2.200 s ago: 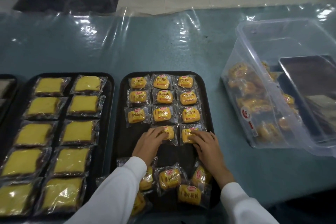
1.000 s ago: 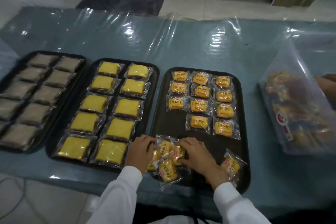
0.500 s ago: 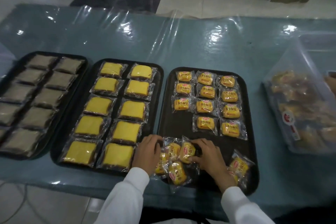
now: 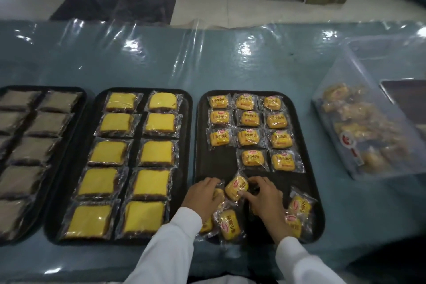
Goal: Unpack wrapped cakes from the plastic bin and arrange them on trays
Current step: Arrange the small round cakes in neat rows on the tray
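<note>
A black tray (image 4: 201,136) in front of me holds neat rows of small wrapped yellow cakes (image 4: 249,137) at its far end. Loose wrapped cakes (image 4: 228,224) lie in a heap at its near end. My right hand (image 4: 265,198) pinches one tilted wrapped cake (image 4: 236,187) by its right edge. My left hand (image 4: 202,196) grips another wrapped cake (image 4: 218,193) from the heap, mostly hidden under its fingers. The clear plastic bin (image 4: 371,131) with more cakes stands at the right.
Left of the working tray, a second black tray (image 4: 187,122) carries larger yellow wrapped slices, and a third tray (image 4: 81,108) at far left carries brown wrapped cakes. A shiny plastic sheet (image 4: 207,53) covers the blue table. A dark tray (image 4: 405,92) sits in the bin.
Both hands left the fourth row and came back to the heap at the tray's near end. The right hand has lifted one cake out of the heap.
</note>
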The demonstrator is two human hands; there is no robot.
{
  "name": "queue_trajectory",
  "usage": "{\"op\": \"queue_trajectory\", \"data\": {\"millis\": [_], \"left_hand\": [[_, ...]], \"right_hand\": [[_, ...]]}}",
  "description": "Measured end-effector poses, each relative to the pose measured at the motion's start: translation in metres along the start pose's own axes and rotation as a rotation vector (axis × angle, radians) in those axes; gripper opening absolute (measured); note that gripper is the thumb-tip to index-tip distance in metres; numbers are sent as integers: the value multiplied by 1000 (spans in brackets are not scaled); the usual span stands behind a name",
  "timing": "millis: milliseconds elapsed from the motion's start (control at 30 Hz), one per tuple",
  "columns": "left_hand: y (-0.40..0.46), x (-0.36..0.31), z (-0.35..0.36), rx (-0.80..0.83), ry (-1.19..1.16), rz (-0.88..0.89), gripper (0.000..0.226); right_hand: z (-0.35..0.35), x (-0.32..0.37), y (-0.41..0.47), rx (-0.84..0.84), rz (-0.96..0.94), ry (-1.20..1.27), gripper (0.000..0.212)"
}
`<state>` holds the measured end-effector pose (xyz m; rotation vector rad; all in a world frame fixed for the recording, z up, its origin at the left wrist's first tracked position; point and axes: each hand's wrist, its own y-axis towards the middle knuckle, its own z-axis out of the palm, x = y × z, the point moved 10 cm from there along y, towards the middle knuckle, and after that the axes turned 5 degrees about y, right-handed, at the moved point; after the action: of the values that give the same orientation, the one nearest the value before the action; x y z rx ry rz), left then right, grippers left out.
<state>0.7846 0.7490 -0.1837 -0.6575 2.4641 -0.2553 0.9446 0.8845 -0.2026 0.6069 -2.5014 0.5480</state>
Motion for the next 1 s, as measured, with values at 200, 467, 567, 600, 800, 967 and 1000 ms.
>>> {"op": "queue_trajectory", "data": {"millis": [200, 467, 567, 600, 800, 967, 1000], "left_hand": [[7, 3, 9, 23, 51, -12, 47], [14, -3, 18, 53, 174, -31, 91], [16, -1, 18, 31, 185, -49, 88], [17, -1, 17, 25, 179, -52, 87], [22, 8, 3, -67, 61, -69, 68], [29, 22, -4, -112, 12, -87, 48], [31, 24, -5, -119, -7, -86, 47]], "right_hand": [[-2, 13, -7, -62, 65, -26, 47], [10, 26, -8, -47, -32, 63, 23], [13, 33, -7, -30, -90, 64, 17], [15, 32, -6, -16, -97, 67, 14], [24, 42, -3, 49, -189, 48, 10], [27, 55, 1, 30, -268, -28, 26], [26, 58, 2, 12, -286, -63, 29]]}}
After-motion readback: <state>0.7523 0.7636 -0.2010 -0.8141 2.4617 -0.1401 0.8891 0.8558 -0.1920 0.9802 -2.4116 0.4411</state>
